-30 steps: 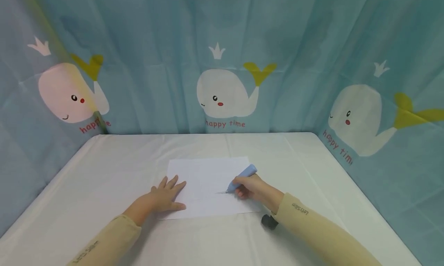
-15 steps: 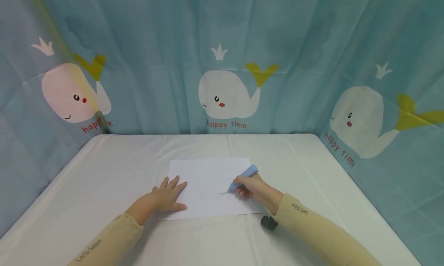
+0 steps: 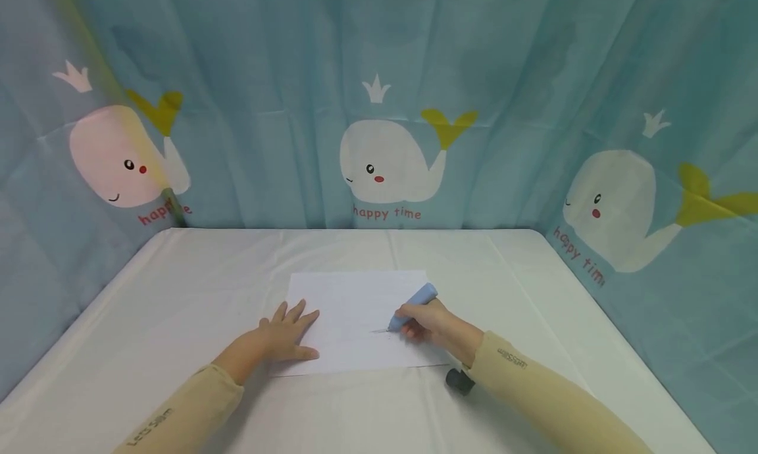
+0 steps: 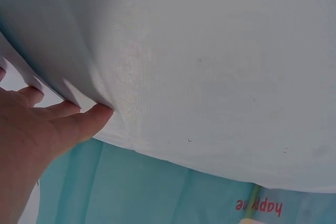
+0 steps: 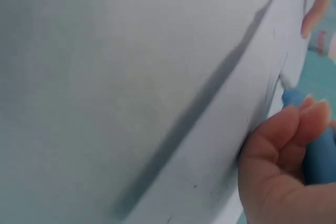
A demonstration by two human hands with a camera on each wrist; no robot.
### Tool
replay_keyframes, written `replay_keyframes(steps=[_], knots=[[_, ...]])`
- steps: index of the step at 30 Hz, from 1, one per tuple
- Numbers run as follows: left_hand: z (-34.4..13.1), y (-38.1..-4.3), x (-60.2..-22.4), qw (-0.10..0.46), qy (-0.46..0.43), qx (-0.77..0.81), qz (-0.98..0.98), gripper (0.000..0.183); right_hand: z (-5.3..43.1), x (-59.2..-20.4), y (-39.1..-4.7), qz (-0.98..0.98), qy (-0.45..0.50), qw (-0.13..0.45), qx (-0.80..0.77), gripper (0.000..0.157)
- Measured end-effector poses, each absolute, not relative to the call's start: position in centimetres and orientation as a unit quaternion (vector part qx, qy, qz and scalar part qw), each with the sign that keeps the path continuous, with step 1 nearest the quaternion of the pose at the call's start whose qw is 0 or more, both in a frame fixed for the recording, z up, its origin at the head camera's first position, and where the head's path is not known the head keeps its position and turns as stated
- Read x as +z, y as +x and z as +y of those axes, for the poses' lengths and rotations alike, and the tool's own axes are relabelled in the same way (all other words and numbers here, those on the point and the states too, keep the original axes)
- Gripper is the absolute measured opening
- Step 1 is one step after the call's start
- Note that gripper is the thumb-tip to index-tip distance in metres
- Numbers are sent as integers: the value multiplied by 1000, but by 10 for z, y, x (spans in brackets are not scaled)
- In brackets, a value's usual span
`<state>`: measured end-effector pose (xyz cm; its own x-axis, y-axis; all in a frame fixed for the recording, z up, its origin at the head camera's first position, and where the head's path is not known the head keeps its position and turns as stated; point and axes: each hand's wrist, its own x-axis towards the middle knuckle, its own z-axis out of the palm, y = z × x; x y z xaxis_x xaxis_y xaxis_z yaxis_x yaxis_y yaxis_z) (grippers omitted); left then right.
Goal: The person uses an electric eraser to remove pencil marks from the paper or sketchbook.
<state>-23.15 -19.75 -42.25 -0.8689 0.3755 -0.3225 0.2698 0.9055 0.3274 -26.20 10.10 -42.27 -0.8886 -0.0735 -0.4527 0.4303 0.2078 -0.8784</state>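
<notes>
A white sheet of paper (image 3: 349,296) lies on the white-covered table. My left hand (image 3: 278,339) rests on its left side with the fingers spread; in the left wrist view, fingertips (image 4: 100,116) touch the surface. My right hand (image 3: 429,319) grips a thick light-blue pen (image 3: 422,294), its tip down at the paper right of the middle. A short, thin dark line (image 3: 379,331) runs left from the tip. Thumb and finger pinch the blue barrel (image 5: 317,156) in the right wrist view.
A small black object (image 3: 458,381) shows beneath the right sleeve (image 3: 509,365), near the sheet's lower right corner. Blue curtains (image 3: 266,145) with printed whales stand around the far and side edges of the table (image 3: 207,276).
The pen and right hand shift by a very small amount, and the camera view drifts slightly. The left hand stays in place on the paper.
</notes>
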Motion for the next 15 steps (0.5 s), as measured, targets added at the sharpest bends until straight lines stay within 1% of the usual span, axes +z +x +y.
replay_keyframes(steps=[2,7,11,15], knots=[[-199,-231,-424,192,166,136,958,85,101,-424,-263,749,115,199,-621,22],[-201,-230,-428,189,167,133,958,86,100,-427,-263,749,110,224,-613,19],[-200,-230,-429,187,169,135,958,86,103,-427,-264,745,115,212,-622,21],[-199,-232,-428,184,172,135,958,86,104,-426,-266,748,116,216,-617,21]])
